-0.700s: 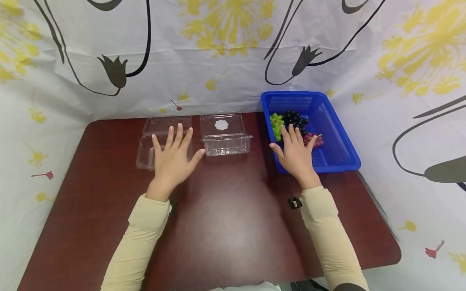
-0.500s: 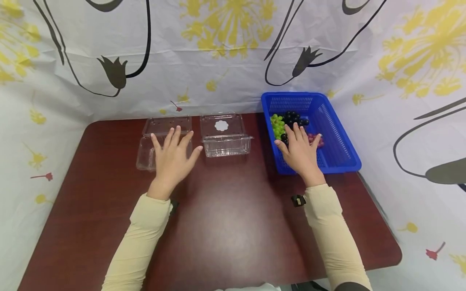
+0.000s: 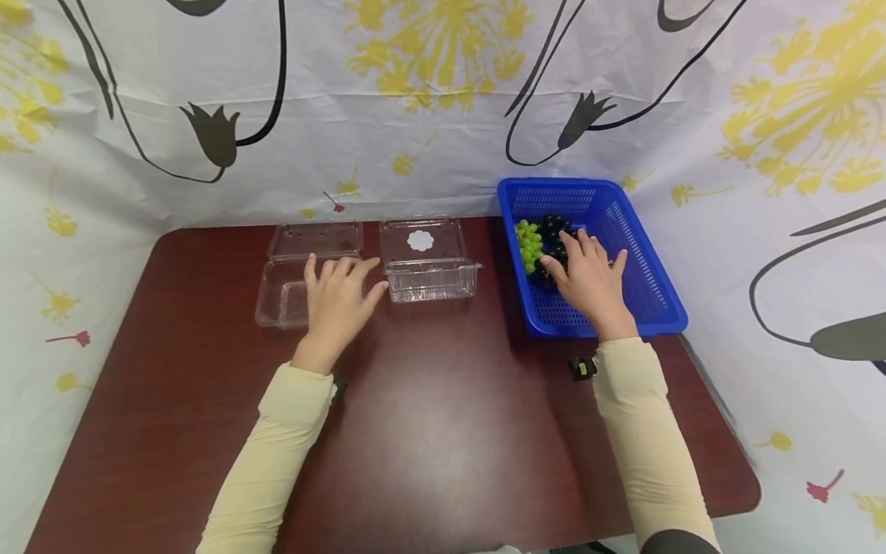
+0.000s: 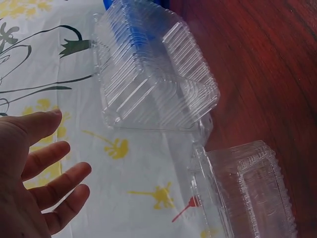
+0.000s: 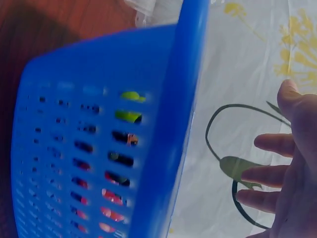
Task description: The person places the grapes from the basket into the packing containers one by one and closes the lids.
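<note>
Here our right hand point(image 3: 588, 281), fingers spread and grasping nothing, reaches the grapes point(image 3: 547, 238) in the basket point(image 3: 651, 296); apparently loose berries could scatter. Our left hand point(image 3: 339, 296) lies relaxed over the open clamshell point(image 3: 280, 296).

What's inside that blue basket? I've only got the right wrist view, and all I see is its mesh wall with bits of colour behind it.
Observer: The head view shows grapes in the blue basket: a green bunch and a dark bunch.
Operator: Where's my right hand relative to them?
Observer: The right hand is over the basket, fingers spread, fingertips at the dark bunch. I cannot tell if it touches.
Operator: And the left hand?
Observer: The left hand is spread above an open clear container on the table; a second clear container sits beside it.
</note>
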{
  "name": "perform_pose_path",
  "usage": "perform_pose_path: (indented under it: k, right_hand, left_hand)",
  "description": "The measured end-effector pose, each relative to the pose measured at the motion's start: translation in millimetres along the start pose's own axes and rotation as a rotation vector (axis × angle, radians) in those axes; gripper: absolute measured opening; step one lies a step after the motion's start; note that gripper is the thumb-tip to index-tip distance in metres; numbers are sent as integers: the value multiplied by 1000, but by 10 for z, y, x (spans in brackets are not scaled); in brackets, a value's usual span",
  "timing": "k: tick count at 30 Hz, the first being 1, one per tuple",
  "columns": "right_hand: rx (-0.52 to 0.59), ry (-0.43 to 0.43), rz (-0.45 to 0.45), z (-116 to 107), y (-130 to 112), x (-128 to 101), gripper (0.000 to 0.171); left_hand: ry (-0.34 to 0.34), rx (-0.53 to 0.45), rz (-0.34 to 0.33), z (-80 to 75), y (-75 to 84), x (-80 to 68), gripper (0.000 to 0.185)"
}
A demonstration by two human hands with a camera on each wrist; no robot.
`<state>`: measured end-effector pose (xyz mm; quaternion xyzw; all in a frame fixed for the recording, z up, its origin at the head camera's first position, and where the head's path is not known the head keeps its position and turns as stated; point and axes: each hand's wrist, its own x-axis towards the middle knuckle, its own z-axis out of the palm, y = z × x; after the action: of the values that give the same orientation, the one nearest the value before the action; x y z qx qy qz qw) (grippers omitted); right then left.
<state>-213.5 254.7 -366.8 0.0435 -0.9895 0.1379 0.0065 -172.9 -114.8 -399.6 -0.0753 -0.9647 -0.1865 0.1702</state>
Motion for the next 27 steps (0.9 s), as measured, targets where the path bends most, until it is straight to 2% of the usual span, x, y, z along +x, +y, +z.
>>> perform_pose_path:
  k: [9,18,27]
  right_hand:
    - [-36,-80,39,-51,122,114,73]
    - [-138,-194,22,-34,202,220,61]
    - [-225,-181,5,118,226,314,43]
  left_hand:
    - [-72,-18,0,112,1,83,41]
    - [-104,0,29,211,3,111,36]
    - [-85,17,55,265,11,127,26]
